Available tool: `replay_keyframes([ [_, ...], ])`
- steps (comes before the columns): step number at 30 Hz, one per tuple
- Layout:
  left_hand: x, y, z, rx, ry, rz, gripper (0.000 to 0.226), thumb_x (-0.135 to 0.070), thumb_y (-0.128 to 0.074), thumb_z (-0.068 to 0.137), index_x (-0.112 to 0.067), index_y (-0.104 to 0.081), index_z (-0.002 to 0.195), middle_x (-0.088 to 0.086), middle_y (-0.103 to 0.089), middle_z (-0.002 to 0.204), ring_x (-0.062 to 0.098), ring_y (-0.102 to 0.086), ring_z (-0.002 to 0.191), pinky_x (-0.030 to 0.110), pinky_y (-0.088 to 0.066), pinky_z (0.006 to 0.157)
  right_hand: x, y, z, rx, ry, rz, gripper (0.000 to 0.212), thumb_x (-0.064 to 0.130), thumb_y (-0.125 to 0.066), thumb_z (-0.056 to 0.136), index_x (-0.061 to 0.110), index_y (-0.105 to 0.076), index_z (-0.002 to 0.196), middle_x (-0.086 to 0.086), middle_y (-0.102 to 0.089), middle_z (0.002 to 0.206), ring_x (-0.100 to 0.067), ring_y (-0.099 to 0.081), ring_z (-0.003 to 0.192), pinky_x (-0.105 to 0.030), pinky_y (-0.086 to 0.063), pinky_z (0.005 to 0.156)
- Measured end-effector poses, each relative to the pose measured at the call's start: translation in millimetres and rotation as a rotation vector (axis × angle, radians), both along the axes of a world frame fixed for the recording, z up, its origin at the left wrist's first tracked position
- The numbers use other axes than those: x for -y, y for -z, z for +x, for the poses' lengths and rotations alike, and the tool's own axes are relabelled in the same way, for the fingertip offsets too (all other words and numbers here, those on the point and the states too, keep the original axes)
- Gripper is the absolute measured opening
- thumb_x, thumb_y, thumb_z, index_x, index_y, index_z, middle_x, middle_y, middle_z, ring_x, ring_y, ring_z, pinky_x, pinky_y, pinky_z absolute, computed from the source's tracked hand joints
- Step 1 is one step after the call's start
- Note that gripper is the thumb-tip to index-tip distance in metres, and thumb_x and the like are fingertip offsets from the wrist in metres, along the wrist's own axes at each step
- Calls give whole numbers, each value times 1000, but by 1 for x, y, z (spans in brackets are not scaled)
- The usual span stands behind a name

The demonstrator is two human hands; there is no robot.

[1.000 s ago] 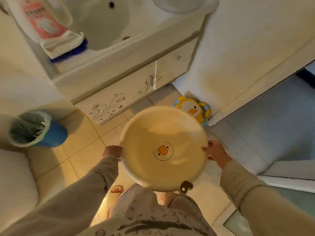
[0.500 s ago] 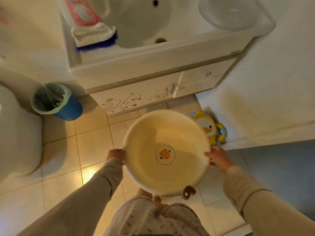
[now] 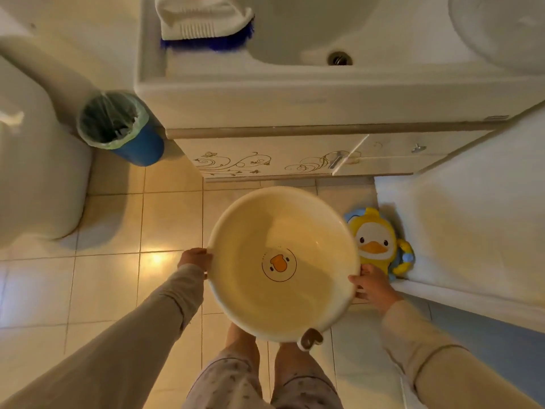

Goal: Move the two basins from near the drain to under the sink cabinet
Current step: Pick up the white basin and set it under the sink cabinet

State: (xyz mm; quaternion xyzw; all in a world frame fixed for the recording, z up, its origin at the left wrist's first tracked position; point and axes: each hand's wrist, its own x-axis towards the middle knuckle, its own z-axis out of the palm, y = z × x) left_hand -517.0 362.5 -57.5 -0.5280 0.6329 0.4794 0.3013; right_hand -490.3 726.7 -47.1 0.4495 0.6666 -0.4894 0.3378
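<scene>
— What do our fingers have?
— Our left hand (image 3: 195, 259) and right hand (image 3: 372, 286) are each curled tight on opposite rims of the basin (image 3: 283, 262), which we carry above the tiled floor (image 3: 118, 284).
— How does it look?
— Round, cream, empty, a duck face printed inside. It's just before the sink cabinet (image 3: 265, 160), beside a duck toy (image 3: 376, 240).

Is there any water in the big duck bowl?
Empty. The basin shows its bare, dry-looking bottom and duck picture clearly, held level by the left hand and right hand.
</scene>
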Motion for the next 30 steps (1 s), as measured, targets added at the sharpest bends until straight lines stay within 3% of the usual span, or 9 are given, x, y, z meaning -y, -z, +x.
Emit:
replay_keyframes([
  [5,-10,41,9,1,-82,-2,45,9,-51,83,-2,-56,126,25,-62,122,30,-55,92,40,-50,83,-8,48,-22,53,-116,-28,41,-6,-55,86,-3,-50,126,-24,-55,130,-32,-55,98,-46,-49,83],
  [9,-17,90,9,6,-111,3,39,6,-51,84,-1,-60,121,15,-58,100,29,-54,90,36,-50,73,-15,98,-36,76,-122,-1,44,-6,-55,86,-4,-49,129,-22,-56,124,-38,-55,110,-48,-49,86],
  [14,-17,188,-2,2,-61,27,39,5,-51,86,0,-56,124,12,-57,94,29,-54,90,39,-48,81,-23,196,-45,97,-96,3,42,-6,-55,87,-1,-50,128,-22,-54,132,-36,-56,109,-45,-48,80],
  [19,-25,287,2,-3,4,42,42,3,-50,87,-6,-54,128,14,-58,107,27,-56,95,42,-51,84,-22,303,-36,135,-73,8,50,-10,-53,86,3,-42,134,-20,-48,139,-41,-49,125,-53,-47,88],
  [22,-28,338,2,1,-23,59,47,5,-47,87,-11,-52,132,12,-57,110,28,-56,98,38,-51,77,-20,358,-28,116,-40,11,50,-11,-52,86,2,-41,133,-22,-48,137,-40,-51,119,-53,-47,82],
  [26,-26,391,-15,7,-25,51,51,7,-47,86,-10,-50,134,15,-57,127,31,-56,105,40,-48,84,-15,413,-43,82,-45,11,48,-9,-53,85,0,-41,131,-23,-50,135,-37,-53,113,-50,-48,76],
  [28,-22,410,-35,-26,-25,54,51,8,-46,85,-10,-52,132,13,-59,120,29,-56,100,39,-48,82,-15,435,-65,41,-51,2,47,-9,-53,86,-1,-41,131,-24,-50,136,-33,-53,106,-52,-47,79],
  [30,-18,425,-60,-81,-42,68,50,7,-45,83,-13,-56,128,6,-63,104,26,-59,90,36,-50,75,-14,452,-96,-1,-45,12,51,-7,-53,88,0,-38,136,-20,-49,139,-37,-53,115,-54,-46,84],
])
